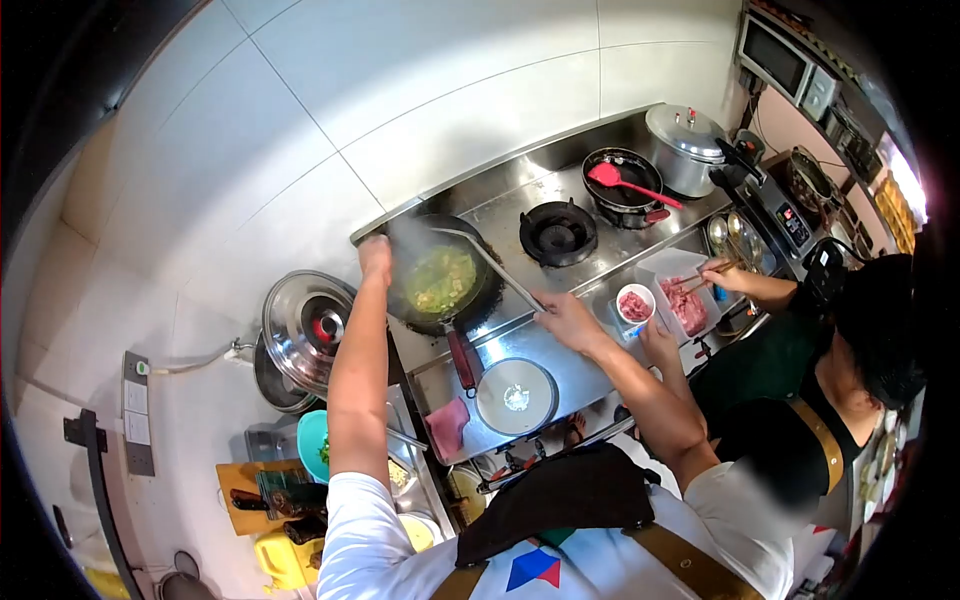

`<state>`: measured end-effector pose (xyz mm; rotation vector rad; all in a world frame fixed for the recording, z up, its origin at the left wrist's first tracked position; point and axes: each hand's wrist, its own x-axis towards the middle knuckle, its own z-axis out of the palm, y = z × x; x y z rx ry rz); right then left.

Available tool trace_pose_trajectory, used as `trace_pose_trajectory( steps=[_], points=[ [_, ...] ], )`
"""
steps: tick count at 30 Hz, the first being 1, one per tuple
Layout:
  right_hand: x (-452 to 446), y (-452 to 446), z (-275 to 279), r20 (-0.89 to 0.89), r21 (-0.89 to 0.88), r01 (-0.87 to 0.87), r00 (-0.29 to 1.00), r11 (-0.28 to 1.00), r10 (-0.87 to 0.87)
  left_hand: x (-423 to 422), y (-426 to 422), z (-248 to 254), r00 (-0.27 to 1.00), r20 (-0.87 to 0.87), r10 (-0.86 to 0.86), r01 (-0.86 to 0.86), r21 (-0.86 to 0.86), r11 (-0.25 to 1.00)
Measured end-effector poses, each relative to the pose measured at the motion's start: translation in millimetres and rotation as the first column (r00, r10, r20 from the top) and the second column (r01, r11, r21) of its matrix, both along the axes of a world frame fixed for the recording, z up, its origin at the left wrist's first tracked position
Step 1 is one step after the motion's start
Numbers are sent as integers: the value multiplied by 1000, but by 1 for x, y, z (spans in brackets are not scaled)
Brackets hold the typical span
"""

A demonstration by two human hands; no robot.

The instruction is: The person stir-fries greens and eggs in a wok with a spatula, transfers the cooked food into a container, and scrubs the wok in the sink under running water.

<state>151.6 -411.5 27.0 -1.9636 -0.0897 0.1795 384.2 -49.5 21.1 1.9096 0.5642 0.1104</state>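
A dark wok (483, 300) stands on the stove in front of me, with chopped green and pale food (440, 280) steaming in it. Its red-brown handle (461, 358) points toward me. My right hand (570, 322) is closed around a long metal cooking utensil (510, 280); its shaft reaches over the wok's far side, and steam hides its head. At the wok's far left rim, my left hand (375, 260) is closed; I cannot make out what is in it. A round white plate (516, 396) and a pink cloth (447, 428) lie on the steel counter by the handle.
At right, a co-worker's hand (722, 274) uses chopsticks on raw meat (686, 305) in a tub; their other hand holds a small bowl (636, 303). Beyond are a burner (558, 234), a pan with a red spatula (610, 176) and a pressure cooker (688, 150). A lidded pot (308, 330) stands left.
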Motion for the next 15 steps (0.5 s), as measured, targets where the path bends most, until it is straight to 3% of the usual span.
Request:
trace_pose_trajectory(
  steps=[1, 2, 4, 5, 6, 8, 9, 10, 12, 13, 15],
  points=[
    [-1, -1, 3, -17, -5, 8, 1000, 1000, -9, 6, 3, 0, 995, 95, -27, 19, 86, 996],
    [-1, -1, 5, -33, -10, 16, 999, 1000, -16, 10, -1, -4, 955, 297, -15, -10, 84, 996],
    [0, 0, 1, -27, 10, 22, 999, 1000, -22, -11, -29, 21, 755, 656, 6, -62, 62, 996],
    [3, 2, -9, -5, 34, 22, 1000, 999, -21, -15, -23, 21, 805, 577, -139, 61, 152, 986],
    [2, 3, -16, 13, 57, 19, 1000, 998, -20, -22, -28, 11, 886, 400, -234, 81, 363, 928],
    [-2, 10, -15, -96, 68, 19, 995, 998, -12, -36, -40, -15, 964, -16, -265, 203, 689, 696],
    [1, 11, -11, -140, 70, 18, 990, 997, -8, -36, -31, -8, 941, -246, -232, 272, 147, 951],
    [1, 12, -12, -155, 134, 12, 988, 991, 9, -41, -28, -8, 974, -89, -209, 204, -60, 977],
    [-3, 13, -14, -194, 262, 7, 980, 965, 45, -59, -18, -9, 981, 187, -50, 134, -470, 872],
    [-7, 14, -13, -240, 278, 27, 970, 960, 42, -56, -6, -26, 891, 426, 156, 123, -558, 821],
    [-9, 15, -8, -327, 301, 62, 944, 952, 42, -95, 15, -42, 840, 509, 188, 163, -568, 807]
  ],
)
